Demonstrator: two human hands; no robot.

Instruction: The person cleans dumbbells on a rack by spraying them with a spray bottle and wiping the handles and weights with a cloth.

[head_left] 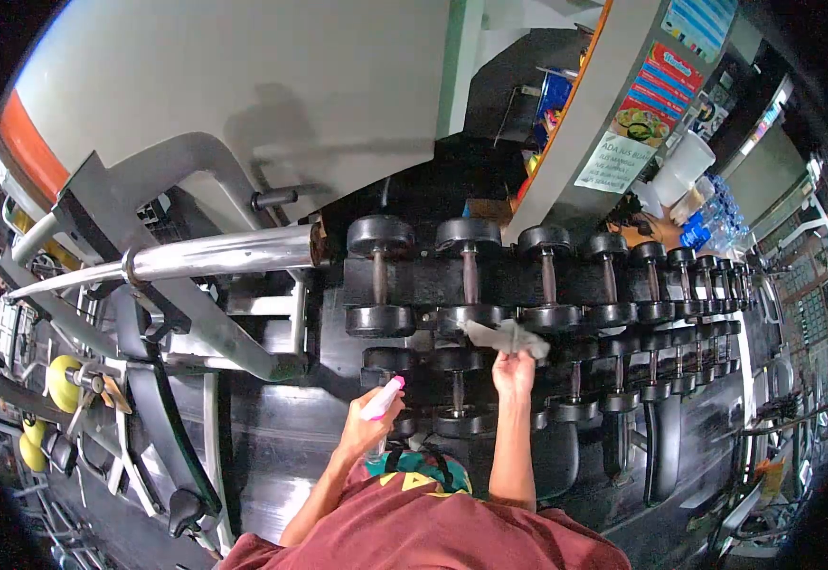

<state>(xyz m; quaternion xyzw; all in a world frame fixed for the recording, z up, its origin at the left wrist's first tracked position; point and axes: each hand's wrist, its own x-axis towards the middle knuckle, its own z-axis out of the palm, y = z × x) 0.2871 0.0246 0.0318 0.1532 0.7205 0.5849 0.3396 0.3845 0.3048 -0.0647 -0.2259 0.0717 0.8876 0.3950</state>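
Observation:
My left hand [368, 426] is closed round a spray bottle with a white and pink head [383, 399], in front of the lower row of dumbbells. My right hand [513, 372] grips a crumpled pale cloth [504, 337], which hangs across the front of the upper row. The cloth overlaps the near ends of a black dumbbell [471, 275] and its neighbour [549, 277]; whether it touches them I cannot tell. Another large dumbbell [380, 275] lies at the left end of the upper row.
A barbell sleeve [229, 253] on a grey bench frame [177, 294] juts in from the left. Two rows of dumbbells run to the right. Behind them rise a grey wall [291, 85] and a pillar with posters [661, 85]. Water bottles [713, 218] stand at the back right.

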